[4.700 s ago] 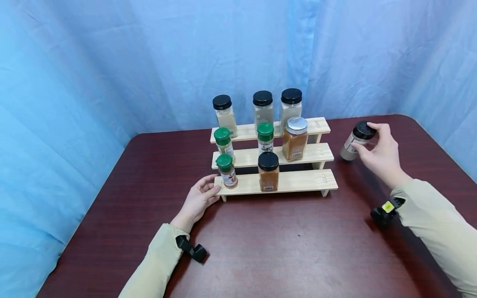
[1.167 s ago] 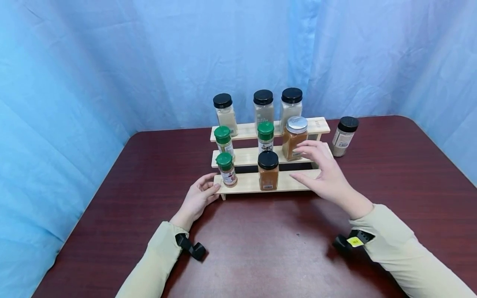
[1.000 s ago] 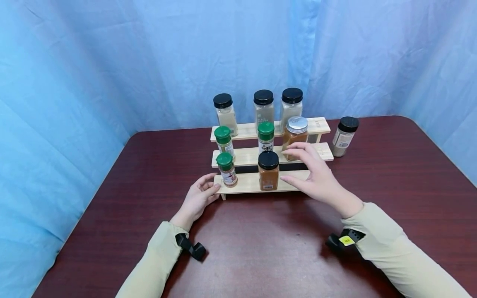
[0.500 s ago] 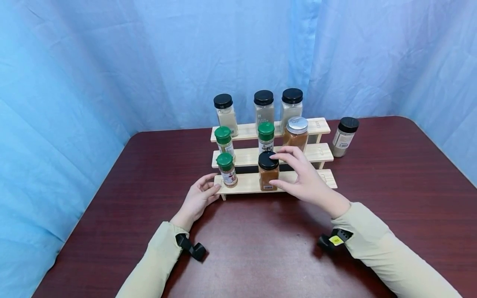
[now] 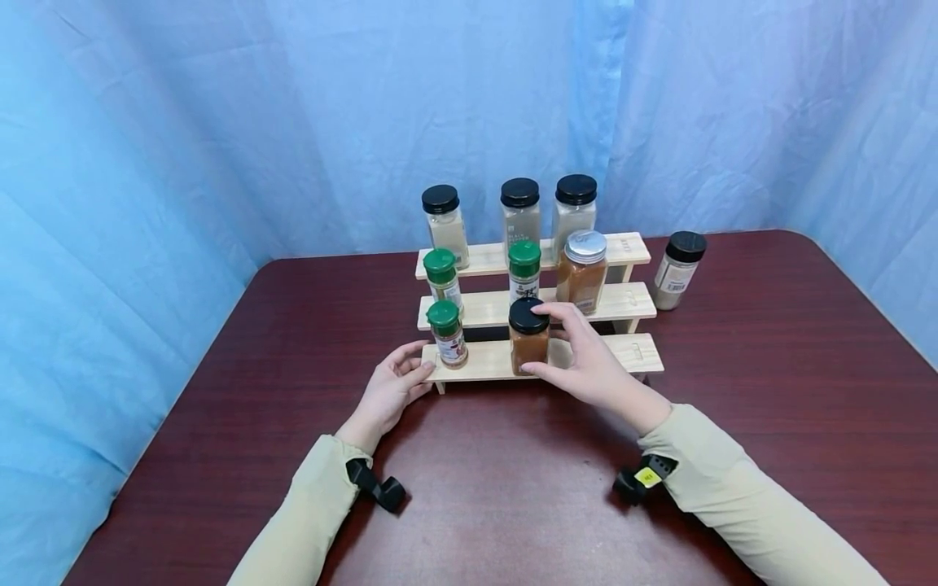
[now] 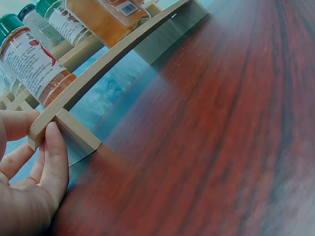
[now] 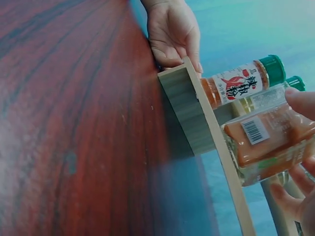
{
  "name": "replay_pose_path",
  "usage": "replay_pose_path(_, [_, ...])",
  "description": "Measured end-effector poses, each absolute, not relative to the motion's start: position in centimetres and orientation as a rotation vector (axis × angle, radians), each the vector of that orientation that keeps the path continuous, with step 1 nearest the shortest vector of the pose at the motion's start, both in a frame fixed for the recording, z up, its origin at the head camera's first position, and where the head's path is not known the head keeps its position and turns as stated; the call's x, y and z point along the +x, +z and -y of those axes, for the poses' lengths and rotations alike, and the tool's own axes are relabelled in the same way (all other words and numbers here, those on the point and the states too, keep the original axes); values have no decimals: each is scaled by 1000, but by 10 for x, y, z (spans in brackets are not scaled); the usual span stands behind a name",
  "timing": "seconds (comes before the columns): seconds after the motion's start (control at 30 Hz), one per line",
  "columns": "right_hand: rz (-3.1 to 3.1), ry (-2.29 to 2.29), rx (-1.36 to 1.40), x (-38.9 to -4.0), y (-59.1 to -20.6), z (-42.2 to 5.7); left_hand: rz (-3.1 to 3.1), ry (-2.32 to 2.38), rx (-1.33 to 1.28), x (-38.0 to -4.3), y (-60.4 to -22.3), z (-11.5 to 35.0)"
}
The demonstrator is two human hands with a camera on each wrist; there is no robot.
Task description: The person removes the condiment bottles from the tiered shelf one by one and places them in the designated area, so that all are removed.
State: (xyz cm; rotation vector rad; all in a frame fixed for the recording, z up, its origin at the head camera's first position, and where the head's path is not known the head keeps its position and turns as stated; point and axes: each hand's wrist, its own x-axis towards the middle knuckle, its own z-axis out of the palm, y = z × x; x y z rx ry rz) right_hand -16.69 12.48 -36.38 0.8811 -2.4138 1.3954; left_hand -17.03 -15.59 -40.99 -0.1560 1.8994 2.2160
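Note:
At the left end of the lowest shelf, my left hand (image 5: 393, 388) pinches the board of the three-tier wooden spice rack (image 5: 601, 356); the left wrist view has the thumb and fingers about that corner. On this shelf stands a square spice jar (image 5: 529, 348) with orange-brown powder and a black lid. My right hand (image 5: 586, 365) holds it from the right, index finger by the lid and thumb low on the front. The other fingers are partly hidden behind the jar. Left of it stands a small green-capped chili powder bottle (image 7: 238, 84).
Two green-capped bottles and a silver-lidded jar (image 5: 583, 277) stand on the middle shelf. Three black-lidded jars line the top shelf, one of them the middle jar (image 5: 521, 218). Another black-lidded jar (image 5: 676, 273) stands on the dark table (image 5: 498, 488) right of the rack.
My right hand has let go of the black-lidded jar on the table at the right, moved left and closed around the orange-brown jar. My left hand has stayed on the rack.

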Motion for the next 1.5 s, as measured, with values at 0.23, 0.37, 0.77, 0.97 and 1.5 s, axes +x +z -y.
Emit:
replay_pose_path(0.23, [2406,1425,856,-168,-369,-122,-1914,2196,-160,-170,-412,156])
replay_pose_path(0.37, [2386,1437,856,-168,-371,-121,-1917,2195,-161,-170,-411,156])
replay_pose_path(0.77, [2385,1462,850,-168,-372,-122,-1916,2196,-169,-169,-413,155])
replay_pose_path(0.97, [2396,1483,839,-168,-372,-122,-1916,2193,-172,-170,-414,156])
replay_pose_path(1.5, [2365,1439,866,-160,-364,-130,-1925,2193,-155,-170,-411,156])
